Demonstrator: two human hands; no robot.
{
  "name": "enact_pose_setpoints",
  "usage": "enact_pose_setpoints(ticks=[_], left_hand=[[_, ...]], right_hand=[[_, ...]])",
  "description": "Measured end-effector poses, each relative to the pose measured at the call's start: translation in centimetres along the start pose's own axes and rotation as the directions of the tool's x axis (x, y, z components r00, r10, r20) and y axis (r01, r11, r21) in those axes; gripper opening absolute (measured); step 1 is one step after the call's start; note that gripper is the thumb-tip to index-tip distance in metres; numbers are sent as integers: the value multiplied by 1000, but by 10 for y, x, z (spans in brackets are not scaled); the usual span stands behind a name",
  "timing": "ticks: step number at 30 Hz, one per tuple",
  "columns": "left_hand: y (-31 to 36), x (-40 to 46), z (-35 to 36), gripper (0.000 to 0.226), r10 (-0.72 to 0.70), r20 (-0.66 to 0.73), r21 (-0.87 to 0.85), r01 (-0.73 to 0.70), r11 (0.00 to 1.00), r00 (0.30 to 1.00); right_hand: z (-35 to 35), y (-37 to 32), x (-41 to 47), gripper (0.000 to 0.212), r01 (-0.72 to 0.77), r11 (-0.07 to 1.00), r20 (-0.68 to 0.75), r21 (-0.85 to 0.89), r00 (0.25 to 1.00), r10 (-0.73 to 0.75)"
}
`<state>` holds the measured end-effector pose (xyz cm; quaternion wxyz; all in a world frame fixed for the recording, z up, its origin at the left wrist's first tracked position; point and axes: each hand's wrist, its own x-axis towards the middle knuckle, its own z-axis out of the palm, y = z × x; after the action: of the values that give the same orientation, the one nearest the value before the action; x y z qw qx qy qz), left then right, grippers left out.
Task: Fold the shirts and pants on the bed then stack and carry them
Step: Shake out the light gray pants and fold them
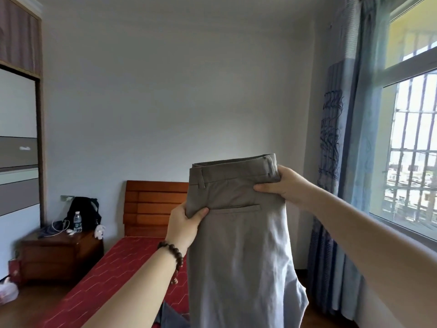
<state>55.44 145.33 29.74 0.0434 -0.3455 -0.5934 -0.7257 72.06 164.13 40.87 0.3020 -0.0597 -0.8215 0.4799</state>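
Grey pants held up over the foot of the bed

The left hand [183, 224] and right hand [287, 185] each pinch the grey pants [238, 233] near the waistband, hanging above the red bed [113, 268]. Wooden headboard [153, 207] against a pale wall; nightstand [59, 254] beside it; curtained window [411, 150] right.

Bare arms w/ dark bead bracelet [172, 253] on left wrist.
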Motion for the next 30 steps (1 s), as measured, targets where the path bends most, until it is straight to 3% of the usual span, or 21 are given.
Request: enact_pose_setpoints(ticks=[3, 4, 6, 7, 9, 11, 13, 14, 17, 20, 22, 25, 30], left_hand=[[7, 3, 14, 7, 122, -11, 142, -119, 983, 992], [9, 4, 20, 8, 154, -7, 182, -150, 972, 988], [13, 5, 33, 14, 206, 20, 239, -205, 949, 978], [14, 3, 39, 16, 228, 46, 260, -232, 937, 973], [15, -1, 51, 26, 267, 102, 297, -285, 911, 958], [15, -4, 57, 33, 287, 137, 316, -317, 894, 948], [13, -5, 58, 30, 296, 154, 320, -331, 888, 943], [12, -7, 56, 30, 300, 148, 315, -333, 889, 942], [7, -13, 44, 34, 346, 90, 279, -357, 892, 934], [-5, -22, 25, 34, 472, 79, 300, -472, 829, 878], [-15, -27, 11, 28, 481, 103, 301, -489, 819, 870], [-34, -37, -6, 17, 408, 151, 263, -434, 861, 900], [-72, -60, -20, 14, 135, 237, 314, -208, 926, 962]], right_hand=[[-23, -27, 2, 82, 62, 899, -59, -434, 994, -96], [-25, -38, 4, 96, 115, 821, -48, -559, 984, -170], [-17, -57, 8, 108, 281, 612, 106, -740, 946, -306], [-8, -64, 10, 105, 358, 467, 221, -809, 920, -324], [16, -69, 14, 87, 439, 159, 405, -884, 890, -207], [38, -67, 16, 58, 454, -6, 454, -891, 891, -2], [48, -66, 16, 25, 463, -3, 460, -886, 882, 105], [50, -65, 17, 20, 461, 30, 461, -887, 880, 115], [52, -64, 20, 13, 431, 219, 455, -876, 887, 75], [54, -59, 22, 18, 357, 457, 416, -815, 909, 33], [58, -58, 26, 21, 339, 528, 419, -779, 907, 35], [63, -65, 30, 25, 356, 530, 442, -770, 896, 39], [70, -84, 32, 23, 374, 452, 451, -809, 890, 71]])
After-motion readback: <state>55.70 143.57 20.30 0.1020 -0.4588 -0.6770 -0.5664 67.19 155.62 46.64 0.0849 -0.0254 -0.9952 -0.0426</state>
